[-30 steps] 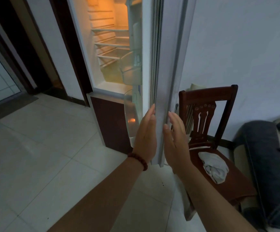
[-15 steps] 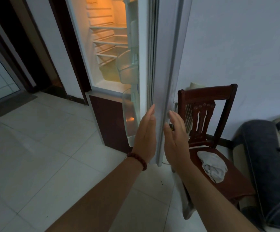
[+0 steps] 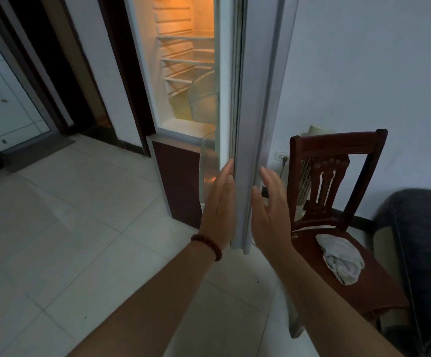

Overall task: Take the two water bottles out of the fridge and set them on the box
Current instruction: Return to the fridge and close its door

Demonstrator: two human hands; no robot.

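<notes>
Spreading across the lower left, the pale tiled floor [image 3: 67, 228] runs up to a plain white wall [image 3: 363, 73] on the right and a dark-framed doorway [image 3: 62, 73] on the left. Between them stands the fridge [image 3: 157, 99], its upper compartment lit orange inside, with wire shelves and a clear drawer [image 3: 203, 99] showing. Its door [image 3: 255, 124] stands open, edge-on to the camera, and covers the right part of the interior. A dark red wooden chair [image 3: 338, 150] stands just right of the door with a crumpled grey cloth [image 3: 340, 261] on its seat. A dark padded cushion [image 3: 420, 240] is cut off by the right edge. The left hand [image 3: 218, 210] lies flat against the door's inner side, fingers straight. The right hand [image 3: 268, 217] is at the outer side with its fingers loosely spread, gripping nothing; whether it touches the door is hard to tell. A bead bracelet [image 3: 208, 244] circles the left wrist. A clear door bin [image 3: 209, 161] shows just behind the left hand. The water bottles cannot be made out in what shows of the fridge.
</notes>
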